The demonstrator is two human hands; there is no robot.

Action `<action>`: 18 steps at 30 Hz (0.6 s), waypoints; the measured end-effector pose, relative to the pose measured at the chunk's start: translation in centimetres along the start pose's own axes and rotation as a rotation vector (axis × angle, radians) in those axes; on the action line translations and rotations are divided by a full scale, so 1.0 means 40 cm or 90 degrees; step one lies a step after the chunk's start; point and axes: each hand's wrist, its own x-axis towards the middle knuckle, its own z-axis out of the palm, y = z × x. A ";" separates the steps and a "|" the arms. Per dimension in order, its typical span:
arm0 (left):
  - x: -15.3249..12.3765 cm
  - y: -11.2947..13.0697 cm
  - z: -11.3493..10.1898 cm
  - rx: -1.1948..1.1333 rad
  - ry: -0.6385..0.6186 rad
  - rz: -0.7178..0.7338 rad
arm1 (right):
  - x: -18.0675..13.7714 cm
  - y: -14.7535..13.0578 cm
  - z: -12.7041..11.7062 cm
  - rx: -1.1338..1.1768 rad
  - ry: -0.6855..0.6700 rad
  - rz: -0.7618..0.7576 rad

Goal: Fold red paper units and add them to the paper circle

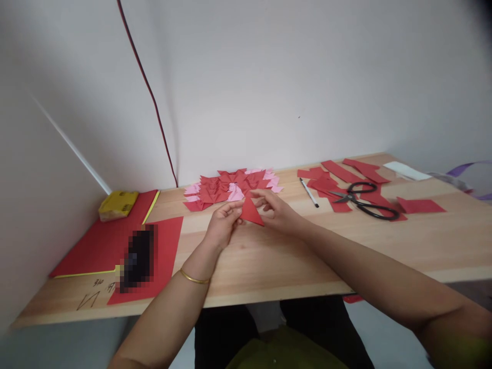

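A small red paper (251,211), folded to a triangle, is pinched at its left edge between the thumb and fingers of my left hand (224,221). My right hand (282,214) is at the paper's right side, its fingers curved and apart. Its index finger reaches the top of the triangle and its thumb is close to the lower right corner; whether they touch the paper I cannot tell. Just behind both hands, a cluster of folded red and pink paper pieces (215,189) lies against the wall.
Black-handled scissors (350,197) lie open on red paper strips (340,171) at the right, beside a white pen (309,192). A white strip (406,170) is farther right. Red sheets (169,256), a pixelated dark object (138,259) and a yellow packet (118,204) are at the left.
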 end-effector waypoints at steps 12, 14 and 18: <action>-0.006 -0.002 -0.008 0.050 -0.091 -0.023 | 0.004 -0.012 -0.012 -0.137 -0.029 0.062; -0.007 -0.002 -0.008 0.053 -0.078 -0.035 | 0.002 -0.013 -0.010 -0.100 -0.050 0.086; -0.010 0.007 -0.011 0.053 -0.065 -0.073 | -0.006 -0.014 -0.013 0.027 -0.155 0.134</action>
